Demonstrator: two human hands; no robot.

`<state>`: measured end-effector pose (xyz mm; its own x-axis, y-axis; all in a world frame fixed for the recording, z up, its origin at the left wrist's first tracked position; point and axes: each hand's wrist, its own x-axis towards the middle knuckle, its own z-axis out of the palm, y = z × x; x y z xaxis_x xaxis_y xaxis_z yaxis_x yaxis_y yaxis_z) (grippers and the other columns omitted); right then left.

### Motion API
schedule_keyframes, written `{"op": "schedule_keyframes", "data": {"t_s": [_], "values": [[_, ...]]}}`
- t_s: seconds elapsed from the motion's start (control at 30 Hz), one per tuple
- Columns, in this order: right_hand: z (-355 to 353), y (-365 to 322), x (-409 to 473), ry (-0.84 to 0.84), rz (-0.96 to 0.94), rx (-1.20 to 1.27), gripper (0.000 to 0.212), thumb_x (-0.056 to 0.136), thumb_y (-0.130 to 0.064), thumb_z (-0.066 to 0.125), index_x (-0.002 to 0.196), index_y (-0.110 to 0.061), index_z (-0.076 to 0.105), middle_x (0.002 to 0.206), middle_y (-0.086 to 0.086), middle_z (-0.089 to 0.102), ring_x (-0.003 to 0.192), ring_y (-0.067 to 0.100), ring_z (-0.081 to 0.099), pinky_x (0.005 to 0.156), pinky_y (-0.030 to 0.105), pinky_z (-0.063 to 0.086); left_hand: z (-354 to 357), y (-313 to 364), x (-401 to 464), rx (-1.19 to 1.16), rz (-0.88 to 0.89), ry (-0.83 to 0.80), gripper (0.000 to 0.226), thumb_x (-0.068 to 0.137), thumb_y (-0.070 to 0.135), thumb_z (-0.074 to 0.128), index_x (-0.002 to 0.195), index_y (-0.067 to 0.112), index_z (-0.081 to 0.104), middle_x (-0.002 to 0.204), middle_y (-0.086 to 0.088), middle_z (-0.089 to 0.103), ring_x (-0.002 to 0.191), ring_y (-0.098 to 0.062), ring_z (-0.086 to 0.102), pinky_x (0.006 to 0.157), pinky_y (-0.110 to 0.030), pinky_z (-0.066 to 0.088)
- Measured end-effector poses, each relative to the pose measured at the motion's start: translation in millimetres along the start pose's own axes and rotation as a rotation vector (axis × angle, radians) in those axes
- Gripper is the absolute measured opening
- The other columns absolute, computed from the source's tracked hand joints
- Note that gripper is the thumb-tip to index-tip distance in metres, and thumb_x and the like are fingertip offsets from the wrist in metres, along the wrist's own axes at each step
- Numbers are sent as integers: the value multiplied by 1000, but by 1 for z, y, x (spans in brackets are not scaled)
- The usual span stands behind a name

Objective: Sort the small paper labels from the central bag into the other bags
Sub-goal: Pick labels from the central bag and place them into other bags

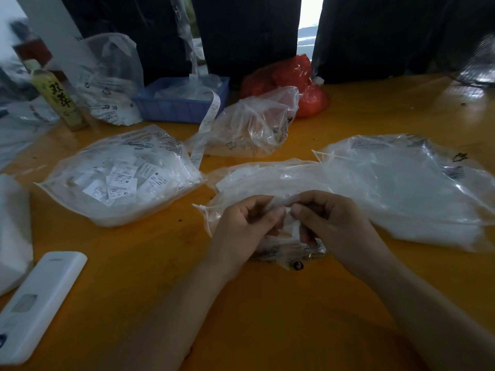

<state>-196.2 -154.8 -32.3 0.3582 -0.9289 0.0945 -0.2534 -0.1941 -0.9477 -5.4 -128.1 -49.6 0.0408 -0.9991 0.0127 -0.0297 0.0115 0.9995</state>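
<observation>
Both hands meet over the middle of an orange table (pixel 267 303), fingers curled inward and pinching small white paper labels (pixel 290 227) between them. The left hand (pixel 247 224) comes in from the lower left with its knuckles up and fingertips turned toward the right hand. The right hand (pixel 330 222) comes in from the lower right, its thumb and forefinger pressed together on the paper, the other fingers folded beneath. Both bare forearms slope up from the bottom edge and nearly form a V. The hands rest on top of the central bag (pixel 267 180), a crumpled clear plastic bag lying flat with its mouth toward the person; how many labels are held cannot be made out. Just left of it lies a second clear bag (pixel 120 178) full of white printed labels. Just right lies a large clear bag (pixel 407 188) with pale contents, its edge touching the central one. Behind, a smaller crumpled bag (pixel 254 124) sits near a red bag (pixel 289 81). A long paper strip (pixel 206 124) hangs from a blue basket (pixel 182 103) at the back. A yellow-labelled bottle (pixel 60 97) stands at far left, and a white remote control (pixel 37 298) lies at lower left.
</observation>
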Motion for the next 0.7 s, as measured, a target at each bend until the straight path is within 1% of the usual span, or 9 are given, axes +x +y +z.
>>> {"op": "schedule_keyframes", "data": {"t_s": [0.07, 0.1, 0.17, 0.27, 0.4, 0.57, 0.7], "values": [[0, 1, 2, 23, -3, -57, 12, 100, -25, 62, 109, -30, 69, 71, -8, 73, 54, 8, 62, 53, 21, 49, -1, 1, 1, -130, -50, 42, 12, 78, 36, 85, 90, 35, 81, 87, 1, 78, 79, -13, 75, 71, -21, 59], [0, 2, 3, 37, 2, -74, 12, 99, -25, 64, 109, -30, 68, 72, -12, 74, 53, 6, 63, 51, 19, 49, -2, 2, 2, -176, -65, 55, 15, 73, 37, 87, 86, 33, 81, 84, 2, 77, 77, -12, 73, 69, -22, 58], [-1, 3, 4, 51, 10, -95, 11, 97, -26, 67, 107, -31, 67, 78, -12, 75, 54, 7, 64, 51, 21, 51, -3, 1, 3, -218, -80, 71, 20, 67, 40, 88, 83, 31, 81, 82, 1, 76, 73, -11, 72, 67, -23, 58], [-2, 4, 4, 62, 4, -109, 8, 96, -25, 69, 101, -30, 68, 81, -11, 76, 57, 10, 66, 54, 27, 56, -3, 1, 3, -250, -86, 71, 19, 66, 40, 88, 79, 30, 80, 80, 0, 75, 72, -11, 71, 66, -24, 58], [-2, 4, 6, 104, 4, -131, 7, 96, -24, 69, 96, -31, 68, 80, -14, 75, 57, 11, 66, 54, 35, 60, -1, 2, 3, -298, -102, 85, 22, 63, 41, 88, 80, 28, 82, 82, -1, 77, 71, -12, 72, 63, -27, 59], [-2, 4, 5, 129, 2, -148, 5, 97, -30, 68, 92, -32, 69, 79, -15, 74, 59, 7, 66, 56, 27, 58, -2, 0, 3, -289, -109, 92, 27, 60, 43, 89, 81, 28, 83, 79, -2, 77, 72, -13, 73, 64, -25, 59], [-4, 1, 6, 185, 23, -167, 8, 99, -31, 65, 96, -30, 72, 78, -16, 74, 57, 8, 66, 54, 27, 58, -2, -1, 3, -284, -110, 79, 29, 58, 40, 92, 83, 28, 83, 81, 1, 77, 76, -16, 75, 66, -26, 60]]}}
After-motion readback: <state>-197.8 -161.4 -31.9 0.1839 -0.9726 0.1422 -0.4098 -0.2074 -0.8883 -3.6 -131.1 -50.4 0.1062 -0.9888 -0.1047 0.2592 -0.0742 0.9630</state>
